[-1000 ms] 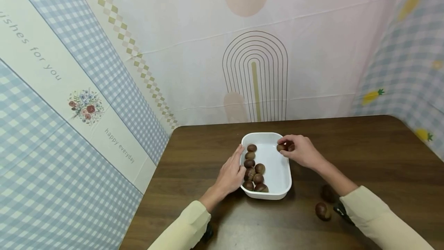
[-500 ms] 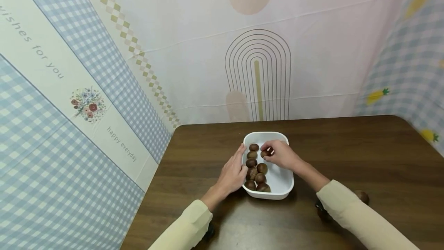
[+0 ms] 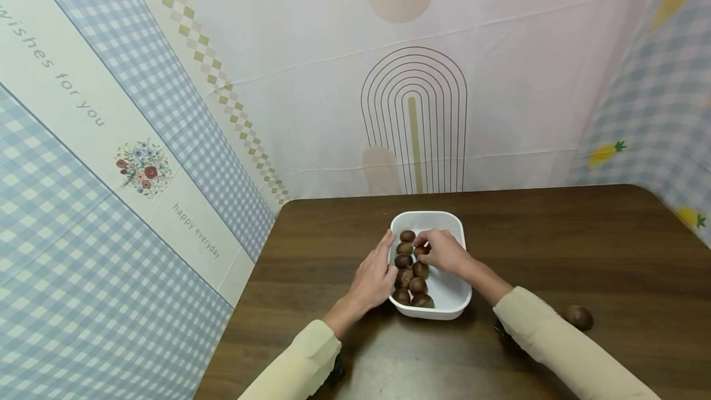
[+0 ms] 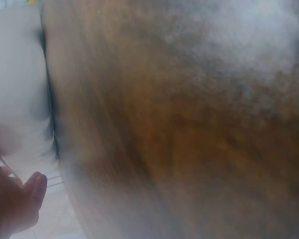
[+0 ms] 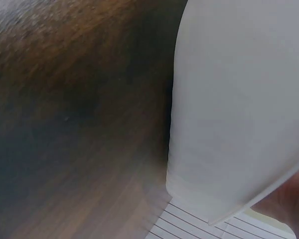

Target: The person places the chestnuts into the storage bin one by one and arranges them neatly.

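A white rectangular dish [image 3: 449,295] stands on the table with several chestnuts [image 3: 403,278] lined up along its left side. My left hand [image 3: 372,273] rests against the dish's left wall, fingers straight, thumb at the rim. Reaching over the right rim, my right hand [image 3: 444,253] pinches a chestnut [image 3: 421,252] beside the left row, above another chestnut [image 3: 420,270]. Fingers partly cover the pinched one. In the left wrist view the left hand [image 4: 20,204] shows low beside the dish wall [image 4: 15,74]. The right wrist view has the dish wall [image 5: 234,99] hiding most of the right hand [image 5: 289,201].
One loose chestnut [image 3: 579,317] lies on the brown table [image 3: 533,227], partly behind the right sleeve [image 3: 547,332]. A printed cloth [image 3: 311,110] hangs at the table's far edge, and checked cloth [image 3: 72,221] covers the left side.
My right hand has carried the chestnut from the dish's right rim leftward to the row. The right sleeve now covers part of the loose chestnuts' area. My left hand stays in place.
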Demonstrator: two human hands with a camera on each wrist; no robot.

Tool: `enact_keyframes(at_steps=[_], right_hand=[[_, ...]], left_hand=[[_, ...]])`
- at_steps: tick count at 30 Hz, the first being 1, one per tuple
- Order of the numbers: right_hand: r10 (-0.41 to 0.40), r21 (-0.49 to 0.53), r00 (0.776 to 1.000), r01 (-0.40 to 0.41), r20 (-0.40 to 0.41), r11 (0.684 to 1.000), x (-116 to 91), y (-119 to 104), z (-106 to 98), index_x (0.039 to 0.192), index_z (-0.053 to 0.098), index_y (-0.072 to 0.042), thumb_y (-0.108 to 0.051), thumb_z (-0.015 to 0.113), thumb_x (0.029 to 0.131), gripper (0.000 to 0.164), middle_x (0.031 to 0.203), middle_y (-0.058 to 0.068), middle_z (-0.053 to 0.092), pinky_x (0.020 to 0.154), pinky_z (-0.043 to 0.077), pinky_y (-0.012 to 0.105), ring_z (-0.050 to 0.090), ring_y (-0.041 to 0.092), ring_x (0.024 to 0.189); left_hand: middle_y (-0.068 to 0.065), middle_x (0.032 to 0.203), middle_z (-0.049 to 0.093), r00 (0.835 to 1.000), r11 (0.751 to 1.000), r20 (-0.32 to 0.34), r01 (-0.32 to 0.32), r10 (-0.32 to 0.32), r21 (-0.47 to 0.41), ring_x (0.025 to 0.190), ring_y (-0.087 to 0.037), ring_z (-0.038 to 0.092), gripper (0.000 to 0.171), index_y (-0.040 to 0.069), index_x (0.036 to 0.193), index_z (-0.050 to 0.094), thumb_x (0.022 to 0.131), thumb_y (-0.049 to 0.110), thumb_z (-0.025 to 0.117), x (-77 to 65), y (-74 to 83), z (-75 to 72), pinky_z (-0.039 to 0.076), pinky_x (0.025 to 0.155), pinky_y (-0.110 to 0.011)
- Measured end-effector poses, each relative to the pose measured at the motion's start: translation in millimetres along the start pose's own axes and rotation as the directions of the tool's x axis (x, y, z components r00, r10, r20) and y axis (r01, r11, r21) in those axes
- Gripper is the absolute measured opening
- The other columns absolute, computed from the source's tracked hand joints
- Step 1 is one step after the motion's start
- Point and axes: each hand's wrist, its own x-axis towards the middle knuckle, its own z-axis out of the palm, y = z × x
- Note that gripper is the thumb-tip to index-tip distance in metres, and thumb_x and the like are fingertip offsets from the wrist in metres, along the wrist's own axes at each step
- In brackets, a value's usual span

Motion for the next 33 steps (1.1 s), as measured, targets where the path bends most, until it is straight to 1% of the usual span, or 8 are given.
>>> enact_keyframes(at_steps=[7, 12, 16, 21, 24, 27, 32, 33], right_hand=[[0.035, 0.004, 0.999, -0.035, -0.001, 0.999, 1.5, 2.2, 3.3, 0.103, 0.077, 0.001, 0.004, 0.081, 0.083, 0.020, 0.096, 0.009, 0.077, 0.072, 0.058, 0.034, 0.071, 0.020, 0.082], [0.034, 0.004, 0.999, -0.034, -0.002, 0.999, 1.2, 3.4, 3.8, 0.103, 0.077, 0.001, 0.002, 0.080, 0.085, 0.018, 0.096, 0.010, 0.078, 0.073, 0.058, 0.036, 0.073, 0.021, 0.082], [0.026, -0.001, 1.000, -0.026, -0.006, 1.000, 0.4, 2.1, 4.2, 0.104, 0.077, 0.002, -0.001, 0.078, 0.087, 0.017, 0.096, 0.011, 0.078, 0.077, 0.058, 0.040, 0.073, 0.023, 0.085], [0.015, -0.034, 1.000, -0.016, -0.028, 0.999, -2.1, -1.7, 2.2, 0.108, 0.075, 0.003, -0.005, 0.075, 0.091, 0.019, 0.105, 0.016, 0.077, 0.087, 0.057, 0.049, 0.072, 0.032, 0.096], [0.001, -0.016, 0.998, -0.002, -0.065, 1.000, -5.8, -4.0, -4.0, 0.112, 0.075, 0.005, -0.003, 0.074, 0.090, 0.024, 0.111, 0.020, 0.076, 0.090, 0.056, 0.052, 0.071, 0.036, 0.101], [-0.017, 0.014, 0.993, 0.019, -0.118, 1.000, -11.0, -4.6, -14.6, 0.116, 0.074, 0.006, -0.003, 0.072, 0.092, 0.026, 0.114, 0.021, 0.075, 0.088, 0.057, 0.053, 0.070, 0.040, 0.102], [-0.019, 0.040, 0.978, 0.028, -0.210, 0.999, -26.4, -3.1, -40.8, 0.122, 0.072, 0.005, -0.005, 0.071, 0.097, 0.027, 0.121, 0.021, 0.073, 0.086, 0.058, 0.054, 0.070, 0.042, 0.106], [-0.013, 0.044, 0.975, 0.024, -0.224, 0.999, -30.8, -2.4, -47.0, 0.124, 0.072, 0.005, -0.005, 0.071, 0.098, 0.027, 0.118, 0.021, 0.073, 0.086, 0.058, 0.053, 0.069, 0.042, 0.106]], left_hand=[[-0.005, 0.173, 0.032, 1.000, 1.000, 0.005, -0.004, 0.004, 0.001, 0.144, -0.030, 0.051, 0.070, 0.006, 0.164, 0.037, 0.096, 0.013, 0.050, 0.3, 1.0, 0.5, 0.046, 0.112, -0.050], [-0.005, 0.173, 0.032, 1.000, 1.000, 0.001, -0.007, 0.007, 0.008, 0.143, -0.030, 0.052, 0.070, 0.006, 0.164, 0.037, 0.096, 0.012, 0.051, 0.3, 1.8, 0.2, 0.047, 0.111, -0.050], [-0.005, 0.173, 0.033, 1.000, 1.000, 0.000, -0.004, 0.004, 0.003, 0.143, -0.031, 0.052, 0.070, 0.006, 0.164, 0.038, 0.096, 0.011, 0.052, -0.3, 2.6, -0.9, 0.046, 0.111, -0.051], [-0.005, 0.173, 0.033, 1.000, 1.000, 0.002, 0.002, -0.002, 0.004, 0.143, -0.031, 0.052, 0.070, 0.007, 0.164, 0.038, 0.096, 0.011, 0.051, -1.4, 2.2, -1.0, 0.046, 0.111, -0.051], [-0.005, 0.173, 0.033, 1.000, 1.000, 0.001, 0.006, -0.006, 0.004, 0.143, -0.030, 0.052, 0.070, 0.007, 0.164, 0.038, 0.096, 0.012, 0.051, -1.8, 1.9, -0.9, 0.046, 0.111, -0.050], [-0.005, 0.173, 0.032, 1.000, 1.000, 0.005, 0.010, -0.010, 0.001, 0.144, -0.030, 0.051, 0.070, 0.007, 0.165, 0.037, 0.096, 0.013, 0.050, -2.0, 1.5, -0.7, 0.045, 0.112, -0.050], [-0.003, 0.173, 0.031, 1.000, 1.000, 0.010, 0.020, -0.020, -0.006, 0.146, -0.029, 0.049, 0.070, 0.008, 0.165, 0.037, 0.096, 0.013, 0.051, -2.0, 2.4, -1.2, 0.045, 0.113, -0.051], [-0.003, 0.173, 0.031, 1.000, 1.000, 0.009, 0.020, -0.020, -0.007, 0.146, -0.029, 0.049, 0.070, 0.009, 0.165, 0.037, 0.096, 0.013, 0.051, -2.0, 2.6, -1.4, 0.045, 0.113, -0.051]])
